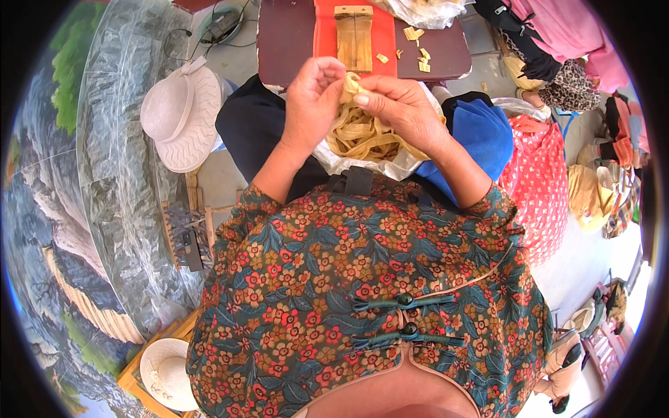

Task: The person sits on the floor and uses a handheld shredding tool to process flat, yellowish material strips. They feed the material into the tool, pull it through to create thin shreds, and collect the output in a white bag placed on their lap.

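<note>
My left hand point(316, 99) and my right hand point(400, 107) meet above my lap, both pinching a folded pale-yellow strip point(351, 86), whose material I cannot tell for sure. Below them, a white plastic bag point(400, 167) on my lap holds a heap of long tan strips point(360, 138). Just beyond my fingers, a wooden board with a lengthwise line point(354, 44) lies on a red cloth point(384, 31) over a dark red table point(287, 42). Several small folded yellow pieces point(424, 67) lie on the table's right side, and one point(382, 58) on the cloth.
A clear plastic bag point(428, 13) sits at the table's far right. Left are a woven sun hat point(180, 115) and a bowl with a power adapter point(222, 26). A second hat point(170, 373) is at lower left. People sit at right, one in pink point(569, 28).
</note>
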Motion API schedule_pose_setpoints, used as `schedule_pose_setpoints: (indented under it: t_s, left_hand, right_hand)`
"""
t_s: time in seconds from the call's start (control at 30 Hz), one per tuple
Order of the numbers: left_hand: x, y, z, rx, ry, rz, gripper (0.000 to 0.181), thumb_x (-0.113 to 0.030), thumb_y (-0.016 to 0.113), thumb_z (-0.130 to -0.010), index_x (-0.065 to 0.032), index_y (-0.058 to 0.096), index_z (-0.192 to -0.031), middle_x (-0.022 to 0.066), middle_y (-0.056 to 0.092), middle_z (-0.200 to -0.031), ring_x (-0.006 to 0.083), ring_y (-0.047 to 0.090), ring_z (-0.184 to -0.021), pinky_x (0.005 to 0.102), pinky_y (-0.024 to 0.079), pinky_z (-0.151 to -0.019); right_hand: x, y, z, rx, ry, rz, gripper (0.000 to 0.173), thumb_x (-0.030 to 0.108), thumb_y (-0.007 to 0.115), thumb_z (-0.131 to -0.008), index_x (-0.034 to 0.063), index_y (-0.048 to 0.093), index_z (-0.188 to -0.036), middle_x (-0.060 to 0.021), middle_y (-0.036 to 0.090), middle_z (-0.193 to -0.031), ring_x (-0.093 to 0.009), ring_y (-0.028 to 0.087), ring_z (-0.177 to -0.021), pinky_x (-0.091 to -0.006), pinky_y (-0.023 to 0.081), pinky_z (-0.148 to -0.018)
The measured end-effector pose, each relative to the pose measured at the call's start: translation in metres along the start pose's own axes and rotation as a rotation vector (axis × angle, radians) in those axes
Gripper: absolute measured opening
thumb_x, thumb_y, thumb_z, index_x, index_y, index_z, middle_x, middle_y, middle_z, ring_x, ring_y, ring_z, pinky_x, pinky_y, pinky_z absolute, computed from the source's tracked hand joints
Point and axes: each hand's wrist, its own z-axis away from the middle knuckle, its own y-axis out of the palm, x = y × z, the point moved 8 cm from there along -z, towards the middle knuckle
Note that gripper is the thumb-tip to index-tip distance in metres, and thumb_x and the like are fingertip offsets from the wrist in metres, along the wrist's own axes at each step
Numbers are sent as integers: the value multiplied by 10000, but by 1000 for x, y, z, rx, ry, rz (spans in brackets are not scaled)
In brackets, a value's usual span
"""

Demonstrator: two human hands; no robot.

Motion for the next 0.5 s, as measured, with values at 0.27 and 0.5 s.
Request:
schedule_pose_setpoints:
  t_s: [0.27, 0.5]
  left_hand:
    - [-9, 10, 10, -6, -142, 283, 125, -97, 542, -934, 25, 543, -964, 72, 639, -799, 117, 631, -717, 235, 522, -658]
    - [-21, -8, -5, -62, 32, -49, 47, -34, 566, -905, 10, 563, -919, 55, 643, -782, 99, 622, -699, 219, 500, -637]
  right_hand:
    - [0, -10, -4, -127, -95, 77, 262, 215, 566, -931, 5, 642, -1068, 20, 610, -790, -34, 510, -695, -191, 430, -622]
    - [-15, -43, -2, -252, 222, -441, 223, 328, 524, -935, 108, 562, -940, 48, 430, -612, -29, 311, -505, -182, 244, -470]
